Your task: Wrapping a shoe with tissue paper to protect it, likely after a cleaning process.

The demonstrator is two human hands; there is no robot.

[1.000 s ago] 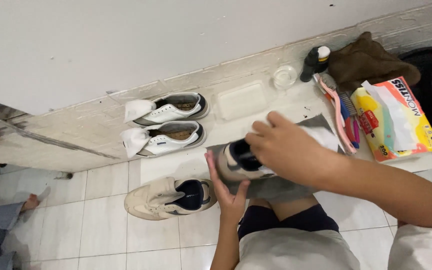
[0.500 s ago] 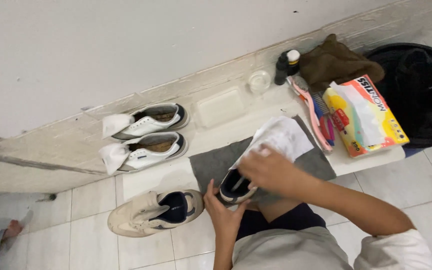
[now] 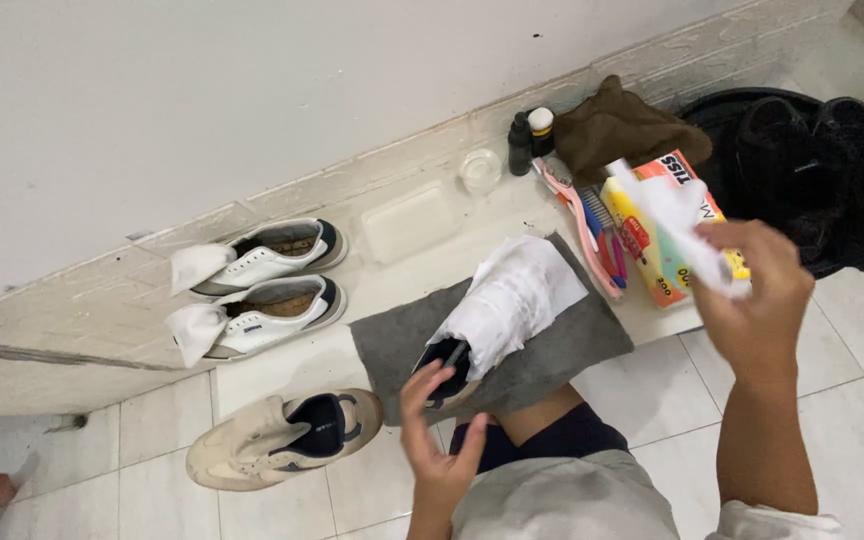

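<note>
While raised, tissue point(image 3: 674, 222) in right hand point(image 3: 755, 300).

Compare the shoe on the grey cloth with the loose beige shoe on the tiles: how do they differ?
The shoe on the grey cloth is mostly covered in white tissue; the beige shoe is bare. The covered shoe lies on the grey cloth, the beige one directly on floor tiles. The left hand touches the covered shoe's heel opening; nothing touches the beige shoe. Both show a dark lining.

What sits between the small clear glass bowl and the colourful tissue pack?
Head view: two small dark bottles, one white-capped, stand right of the glass bowl; then a pink brush lies beside the tissue pack.
</note>
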